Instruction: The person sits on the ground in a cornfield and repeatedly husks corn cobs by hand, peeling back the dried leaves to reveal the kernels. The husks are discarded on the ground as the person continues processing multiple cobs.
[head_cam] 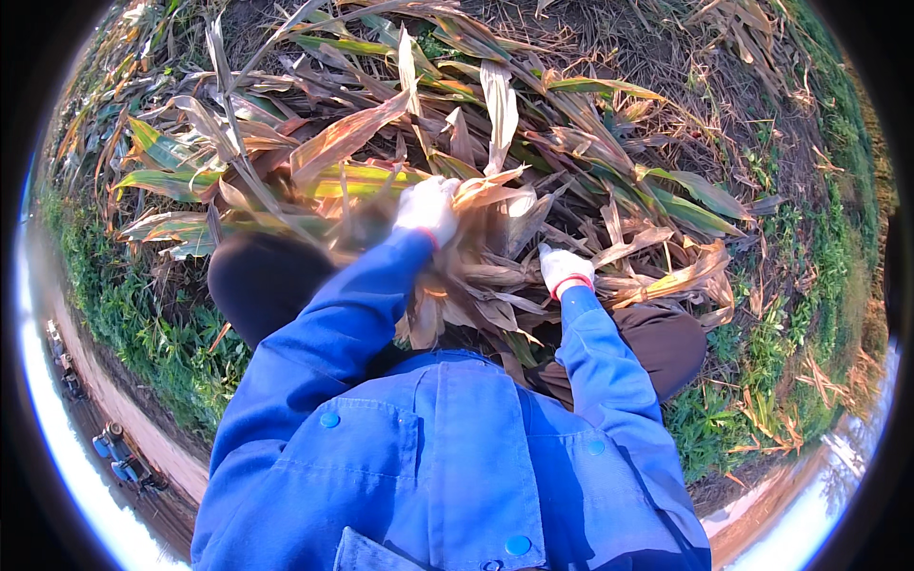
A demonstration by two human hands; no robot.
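Note:
My left hand (427,208), in a white glove with a red cuff edge, is closed on dry corn husk leaves that stick out to its right. Some leaves around it are blurred. Lower and to the right, my right hand (563,267), gloved the same way, lies against the heap of cut corn stalks (543,275); its fingers are partly hidden, and whether they grip a stalk does not show. A broad pale dry leaf (499,114) stands above the hands, and green and yellow leaves (703,193) spread over the heap at the right.
My knees (264,285) flank the near side of the heap. Green weeds (150,342) grow at the left and right. Straw-strewn soil (643,50) lies beyond the stalks. A blue tractor-like vehicle (121,457) stands by a pale track at the far lower left.

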